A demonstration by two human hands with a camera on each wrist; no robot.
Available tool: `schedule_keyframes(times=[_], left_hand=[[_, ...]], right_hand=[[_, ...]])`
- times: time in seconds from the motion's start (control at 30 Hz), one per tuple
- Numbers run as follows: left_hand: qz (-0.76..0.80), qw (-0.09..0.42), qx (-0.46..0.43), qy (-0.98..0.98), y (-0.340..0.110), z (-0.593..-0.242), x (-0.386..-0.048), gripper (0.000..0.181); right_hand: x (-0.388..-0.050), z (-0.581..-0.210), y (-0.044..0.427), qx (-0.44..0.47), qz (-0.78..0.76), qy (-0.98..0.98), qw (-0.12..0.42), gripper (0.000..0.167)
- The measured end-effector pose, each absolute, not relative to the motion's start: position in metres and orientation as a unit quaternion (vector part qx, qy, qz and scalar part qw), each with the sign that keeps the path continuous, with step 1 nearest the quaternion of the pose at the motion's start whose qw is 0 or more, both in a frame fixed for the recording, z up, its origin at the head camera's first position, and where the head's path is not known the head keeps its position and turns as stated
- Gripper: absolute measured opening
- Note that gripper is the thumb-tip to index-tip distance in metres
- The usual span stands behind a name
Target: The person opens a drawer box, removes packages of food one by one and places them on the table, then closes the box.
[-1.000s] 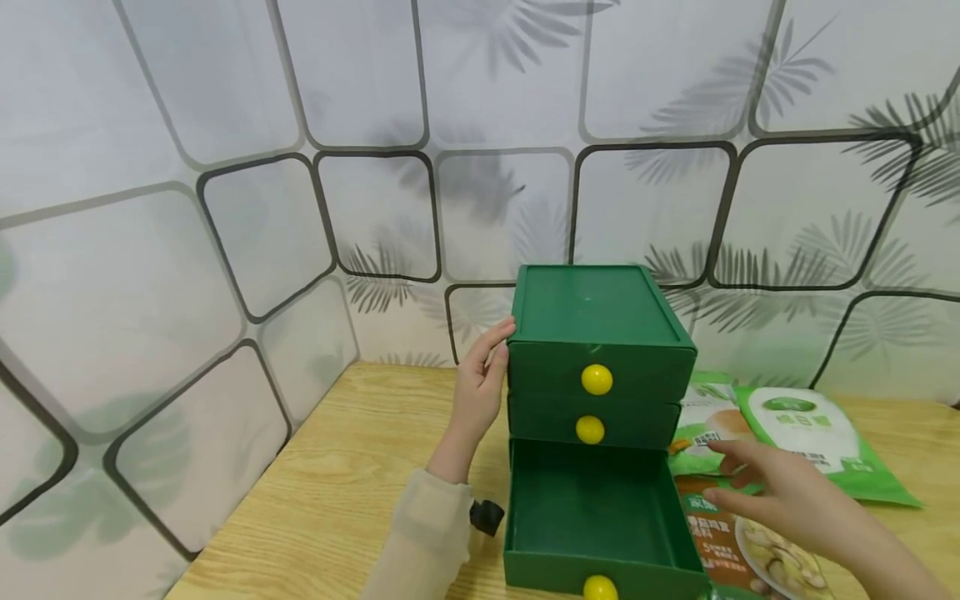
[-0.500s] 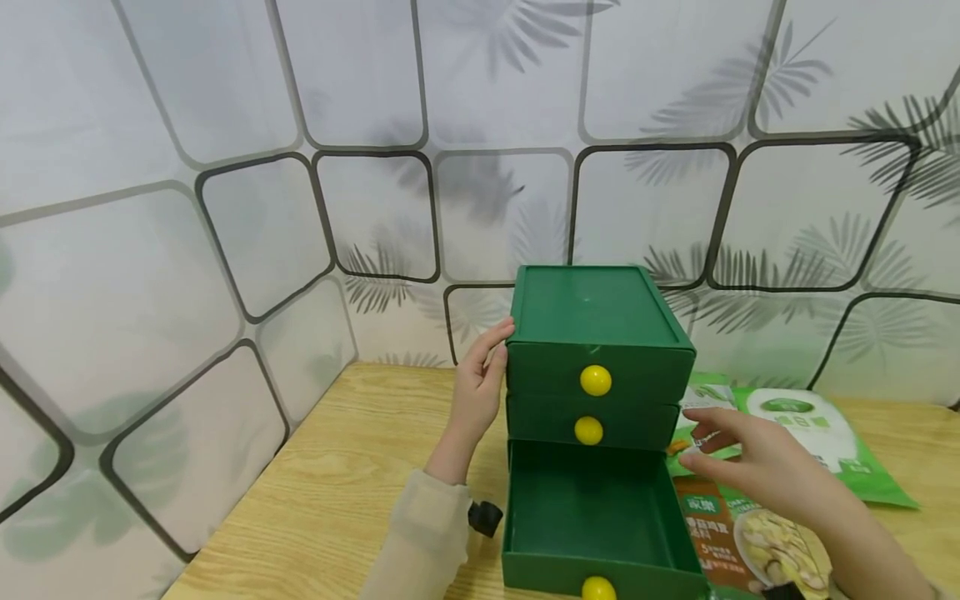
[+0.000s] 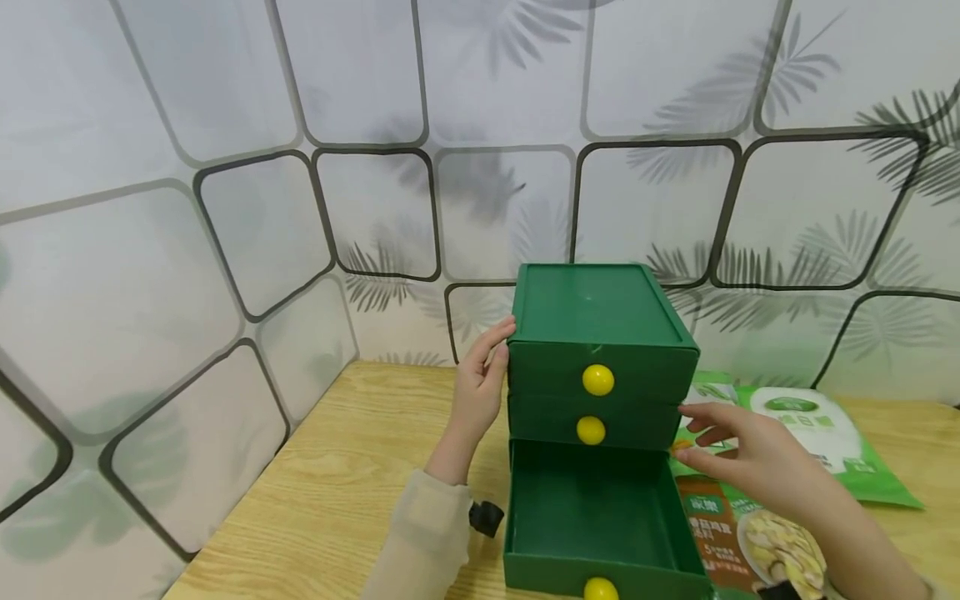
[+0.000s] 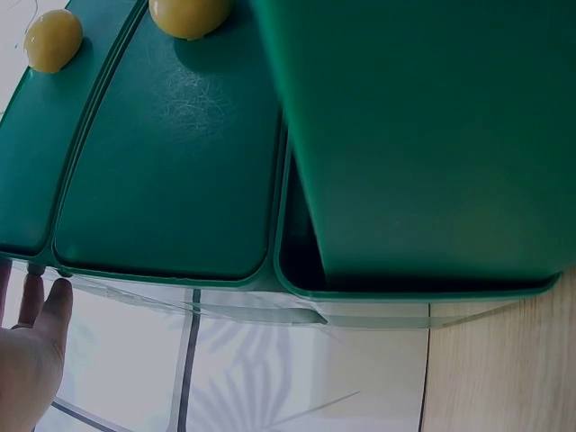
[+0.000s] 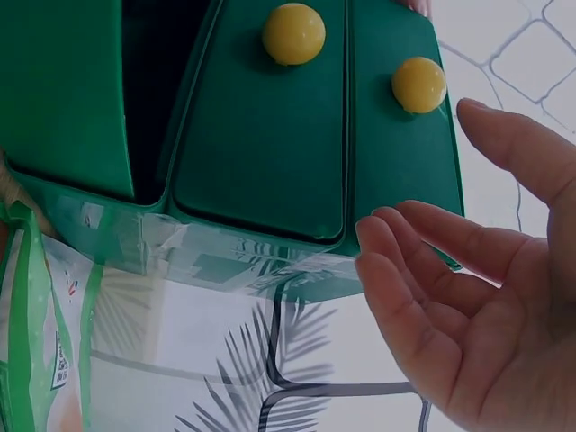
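A green drawer unit (image 3: 600, 304) with yellow knobs stands on the wooden table. Its bottom drawer (image 3: 592, 508) is pulled out, and nothing lies on the part of its floor that shows. The upper two drawers are closed. My left hand (image 3: 480, 387) rests its fingers against the unit's upper left side; those fingertips (image 4: 58, 292) also show at the edge in the left wrist view. Beside the unit's right side is my right hand (image 3: 757, 446), fingers loosely bent and holding nothing. In the right wrist view, its fingertips (image 5: 369, 234) are close to that side; contact cannot be told.
To the right of the unit lie a green and white bag (image 3: 806, 425), another green packet (image 3: 708, 392) partly hidden behind the unit and hand, and a brown food packet (image 3: 712, 533). A patterned cloth wall (image 3: 495, 217) stands behind the table (image 3: 315, 467).
My right hand has moved left from above the packets to the unit's right side. The left hand and the pulled-out drawer have stayed in place.
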State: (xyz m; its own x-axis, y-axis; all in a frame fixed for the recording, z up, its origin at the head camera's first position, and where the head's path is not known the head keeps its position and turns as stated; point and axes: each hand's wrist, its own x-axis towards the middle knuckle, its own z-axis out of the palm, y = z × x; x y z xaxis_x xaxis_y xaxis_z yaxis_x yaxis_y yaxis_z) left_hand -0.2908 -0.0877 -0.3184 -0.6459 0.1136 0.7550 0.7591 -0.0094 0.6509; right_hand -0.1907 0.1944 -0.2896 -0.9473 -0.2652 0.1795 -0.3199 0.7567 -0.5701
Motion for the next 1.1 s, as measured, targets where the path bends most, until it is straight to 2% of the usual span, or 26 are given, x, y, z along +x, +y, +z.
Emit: schedule_keyframes(times=[0.2, 0.43, 0.6, 0.8, 1.1], left_hand=[[-0.629, 0.251, -0.325, -0.661, -0.088, -0.316, -0.288, 0.030], [-0.635, 0.243, -0.320, -0.660, -0.087, -0.301, -0.270, 0.029], [-0.634, 0.243, -0.321, -0.660, -0.087, -0.307, -0.278, 0.029], [-0.627, 0.252, -0.330, -0.659, -0.088, -0.318, -0.290, 0.030], [-0.630, 0.247, -0.322, -0.662, -0.087, -0.304, -0.274, 0.029]], right_hand=[[-0.186, -0.291, 0.188, 0.173, 0.324, -0.928, 0.061, 0.051], [-0.179, -0.294, 0.175, 0.216, 0.310, -0.923, 0.078, 0.046], [-0.172, -0.300, 0.165, 0.272, 0.299, -0.901, 0.155, 0.036], [-0.166, -0.307, 0.156, 0.360, 0.265, -0.859, 0.249, 0.039], [-0.160, -0.315, 0.149, 0.446, 0.208, -0.830, 0.262, 0.031]])
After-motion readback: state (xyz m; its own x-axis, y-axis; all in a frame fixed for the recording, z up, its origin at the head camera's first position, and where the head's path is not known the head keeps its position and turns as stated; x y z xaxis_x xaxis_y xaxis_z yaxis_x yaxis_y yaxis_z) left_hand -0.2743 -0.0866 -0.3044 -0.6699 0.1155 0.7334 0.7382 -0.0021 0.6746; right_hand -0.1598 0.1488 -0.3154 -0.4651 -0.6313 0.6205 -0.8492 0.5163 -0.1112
